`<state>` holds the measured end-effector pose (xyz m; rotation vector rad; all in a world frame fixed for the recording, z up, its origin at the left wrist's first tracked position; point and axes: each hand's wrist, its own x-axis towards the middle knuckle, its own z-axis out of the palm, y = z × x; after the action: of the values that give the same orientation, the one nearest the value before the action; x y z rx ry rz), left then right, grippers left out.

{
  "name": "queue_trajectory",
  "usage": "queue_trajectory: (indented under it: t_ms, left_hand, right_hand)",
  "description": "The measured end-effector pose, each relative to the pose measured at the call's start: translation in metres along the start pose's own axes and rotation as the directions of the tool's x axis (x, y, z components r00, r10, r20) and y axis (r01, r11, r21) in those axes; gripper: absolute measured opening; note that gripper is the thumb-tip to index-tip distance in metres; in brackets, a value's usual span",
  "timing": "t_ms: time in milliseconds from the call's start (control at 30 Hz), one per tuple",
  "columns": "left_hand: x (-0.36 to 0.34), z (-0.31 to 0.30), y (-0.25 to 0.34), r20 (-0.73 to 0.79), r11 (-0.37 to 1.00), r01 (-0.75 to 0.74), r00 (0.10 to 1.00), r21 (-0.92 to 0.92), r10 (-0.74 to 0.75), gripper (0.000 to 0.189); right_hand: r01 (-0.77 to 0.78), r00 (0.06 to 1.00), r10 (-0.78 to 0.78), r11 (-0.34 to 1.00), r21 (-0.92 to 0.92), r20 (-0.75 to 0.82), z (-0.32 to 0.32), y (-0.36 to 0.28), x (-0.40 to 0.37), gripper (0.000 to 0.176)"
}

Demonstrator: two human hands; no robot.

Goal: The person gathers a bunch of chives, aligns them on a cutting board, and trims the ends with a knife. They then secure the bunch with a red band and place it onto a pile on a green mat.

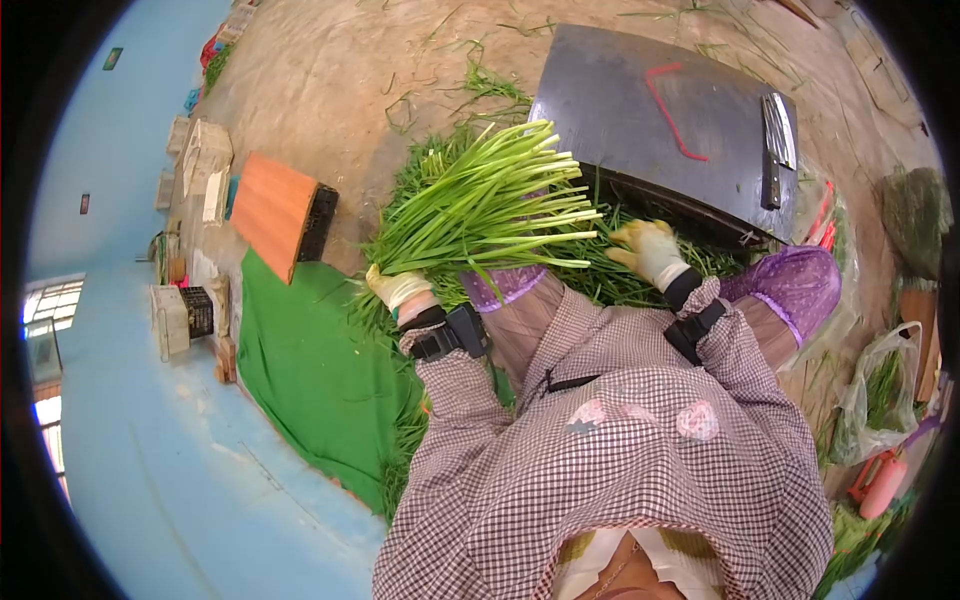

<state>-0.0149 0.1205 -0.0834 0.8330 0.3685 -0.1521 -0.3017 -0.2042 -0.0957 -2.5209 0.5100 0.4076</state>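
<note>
My left hand [398, 289], in a pale work glove with yellowish fingers, is closed around the lower side of a large bunch of Chinese chives [490, 205]. Their pale cut ends point right, and the leafy ends hang over my hand. My right hand [648, 252], gloved the same way, is above a heap of loose greens [625, 285] between my knees. Its fingers are bent and slightly apart, with nothing visible in them. Beyond it stands a dark board [650, 115] on a low stand, carrying a red tie [672, 115] and a knife [772, 160].
A green cloth [300, 370] covers the floor to my left, near an orange-topped crate [272, 215]. White boxes [205, 150] line the blue wall. On the right are a clear plastic bag [880, 395] with greens and a pink bottle-like object [882, 488]. Loose leaves litter the floor.
</note>
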Motion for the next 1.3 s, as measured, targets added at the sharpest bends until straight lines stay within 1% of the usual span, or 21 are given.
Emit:
queue_trajectory:
  t_ms: [67,133,200,333,367,433,467,533,567,600,633,700,767,800,833,933,1000,1033,1133,1167,1300]
  left_hand:
    - [0.007,-0.007,0.001,0.059,0.999,0.035,0.998,0.003,-0.036,0.054]
    - [0.009,-0.005,0.002,0.061,0.999,0.034,0.998,0.0,-0.034,0.053]
    - [0.01,-0.006,0.005,0.07,0.999,0.02,0.997,0.037,-0.022,0.051]
    - [0.031,-0.037,0.007,0.143,0.949,-0.085,0.989,0.304,0.043,0.043]
    - [0.056,-0.064,0.005,0.218,0.924,-0.129,0.975,0.36,0.052,0.043]
    - [0.039,-0.047,0.005,0.101,0.951,0.001,0.994,0.309,-0.033,0.044]
    - [0.04,-0.045,0.008,0.104,0.856,-0.03,0.994,0.516,-0.028,0.044]
    - [0.049,-0.049,0.014,0.111,0.527,-0.085,0.994,0.845,-0.017,0.043]
    - [0.076,-0.065,0.022,0.206,-0.087,-0.208,0.978,0.974,-0.027,0.042]
    - [0.102,-0.082,0.03,0.282,-0.66,-0.268,0.955,0.702,-0.088,0.04]
    - [0.124,-0.099,0.032,0.309,-0.963,-0.229,0.935,0.144,-0.176,0.039]
    - [0.154,-0.143,0.029,0.631,-0.368,-0.656,0.748,0.659,-0.204,0.044]
    - [0.163,-0.144,0.03,0.686,0.055,-0.684,0.724,0.727,-0.075,0.047]
    - [0.124,-0.109,0.032,0.506,-0.591,-0.501,0.845,0.633,-0.175,0.046]
    - [0.061,-0.051,0.027,0.298,-0.906,-0.295,0.932,0.302,-0.204,0.045]
    - [-0.02,0.023,0.025,0.164,-0.962,-0.235,0.964,0.137,-0.212,0.043]
    - [-0.013,0.021,0.025,0.171,-0.962,-0.204,0.97,0.18,-0.174,0.041]
    - [0.005,0.006,0.027,0.173,-0.969,-0.19,0.971,0.156,-0.163,0.04]
    - [0.091,-0.06,0.042,0.182,-0.989,-0.15,0.972,-0.004,-0.149,0.039]
    - [0.069,-0.043,0.038,0.186,-0.986,-0.152,0.973,0.071,-0.136,0.038]
    - [-0.008,0.013,0.022,0.205,-0.958,-0.159,0.972,0.238,-0.111,0.037]
  right_hand:
    - [0.231,0.973,-0.199,0.859,0.458,-0.118,-0.003,-0.023,0.009,0.048]
    - [0.312,0.931,-0.324,0.465,0.829,-0.169,0.017,-0.057,0.025,0.035]
    - [0.253,0.925,-0.378,0.531,0.809,-0.04,0.024,-0.072,0.04,0.026]
    - [0.339,0.933,-0.201,0.771,0.539,-0.299,0.019,-0.065,0.021,0.031]
    - [0.417,0.879,-0.3,0.86,0.295,-0.371,0.009,-0.058,0.014,0.031]
    - [0.409,0.9,-0.319,0.854,0.321,-0.298,0.013,-0.038,0.009,0.032]
    - [0.411,0.905,-0.336,0.849,0.332,-0.261,0.015,-0.033,0.008,0.032]
    - [0.432,0.872,-0.399,0.9,0.063,-0.284,0.018,-0.032,0.007,0.029]
    - [0.418,0.866,-0.397,0.908,0.005,-0.305,0.025,-0.03,0.012,0.028]
    - [0.402,0.858,-0.397,0.914,-0.055,-0.326,0.03,-0.028,0.014,0.027]
    - [0.319,0.908,-0.342,0.939,-0.128,-0.244,0.02,-0.028,0.009,0.025]
    - [0.123,0.986,-0.138,0.981,-0.152,-0.095,0.043,0.006,0.028,0.026]
    - [0.016,1.0,-0.017,0.998,-0.06,-0.015,0.044,0.017,0.03,0.029]
    - [0.009,1.0,-0.009,0.998,0.055,-0.003,0.029,0.014,0.019,0.031]
    - [0.002,1.0,-0.005,0.985,0.171,0.015,0.024,0.009,0.01,0.033]
    - [0.257,0.961,-0.257,0.717,0.648,-0.097,0.044,-0.008,0.01,0.037]
    - [0.476,0.874,-0.365,0.514,0.714,-0.32,0.056,-0.021,0.016,0.036]
    - [0.392,0.881,-0.356,0.177,0.903,-0.313,0.061,-0.028,0.021,0.032]
    - [0.472,0.862,-0.346,0.281,0.836,-0.37,0.049,-0.018,0.032,0.033]
    - [0.485,0.874,-0.316,0.498,0.719,-0.37,0.049,-0.011,0.036,0.033]
    - [0.329,0.937,-0.205,0.234,0.915,-0.284,0.042,-0.001,0.033,0.022]
